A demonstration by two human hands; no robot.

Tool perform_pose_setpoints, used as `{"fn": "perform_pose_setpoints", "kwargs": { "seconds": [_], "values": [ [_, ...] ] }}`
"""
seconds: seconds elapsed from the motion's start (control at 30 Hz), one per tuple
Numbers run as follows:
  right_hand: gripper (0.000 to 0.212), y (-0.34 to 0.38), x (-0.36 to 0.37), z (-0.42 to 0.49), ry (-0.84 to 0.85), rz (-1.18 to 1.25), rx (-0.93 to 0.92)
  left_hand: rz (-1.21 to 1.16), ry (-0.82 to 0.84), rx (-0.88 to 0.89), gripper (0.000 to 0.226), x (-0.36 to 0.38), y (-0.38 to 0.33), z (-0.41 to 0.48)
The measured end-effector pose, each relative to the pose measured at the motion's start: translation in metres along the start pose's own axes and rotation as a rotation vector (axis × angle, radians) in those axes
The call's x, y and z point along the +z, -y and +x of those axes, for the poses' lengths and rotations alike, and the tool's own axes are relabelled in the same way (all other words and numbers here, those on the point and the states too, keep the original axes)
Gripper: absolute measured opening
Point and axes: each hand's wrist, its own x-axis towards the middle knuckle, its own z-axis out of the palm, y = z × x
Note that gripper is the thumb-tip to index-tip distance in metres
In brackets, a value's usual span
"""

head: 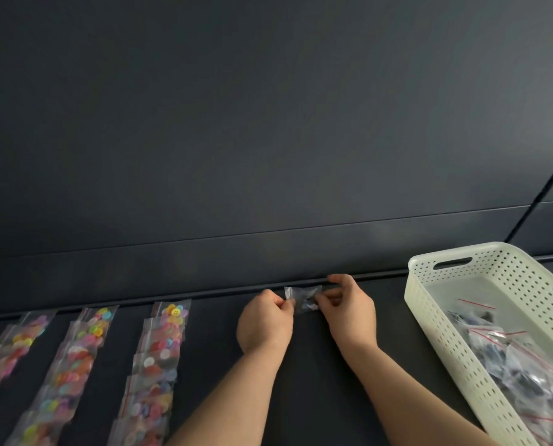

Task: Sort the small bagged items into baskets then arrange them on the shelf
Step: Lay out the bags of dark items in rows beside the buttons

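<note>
A small clear bag of dark buttons (302, 297) is held between both hands at the back of the dark shelf (307, 375), close to its rear wall. My left hand (265, 320) pinches the bag's left end. My right hand (349, 309) pinches its right end, with fingers over the top edge. A white perforated basket (429, 304) stands to the right and holds several more bags of dark buttons (507, 358) with red seal strips.
Three rows of clear bags with colourful buttons lie on the shelf to the left: a left row (14, 352), a middle row (75, 365) and a right row (159, 365). The dark back wall (268, 140) rises right behind the hands.
</note>
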Motion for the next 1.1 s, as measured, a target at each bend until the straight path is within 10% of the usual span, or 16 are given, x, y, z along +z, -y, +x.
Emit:
{"fn": "perform_pose_setpoints", "kwargs": {
  "seconds": [0.43, 0.8, 1.1],
  "values": [
    [0.019, 0.009, -0.010, 0.009, 0.086, -0.067, 0.041, -0.326, 0.056, -0.090, 0.024, -0.011, -0.002, 0.002],
    [0.014, 0.004, -0.125, -0.039, -0.200, -0.564, -0.469, -0.442, 0.409, 0.260, 0.006, -0.017, -0.043, -0.070],
    [0.025, -0.049, -0.218, -0.048, -0.179, -0.771, -0.018, -0.483, 0.556, 0.381, 0.013, 0.011, -0.097, -0.119]
  ]
}}
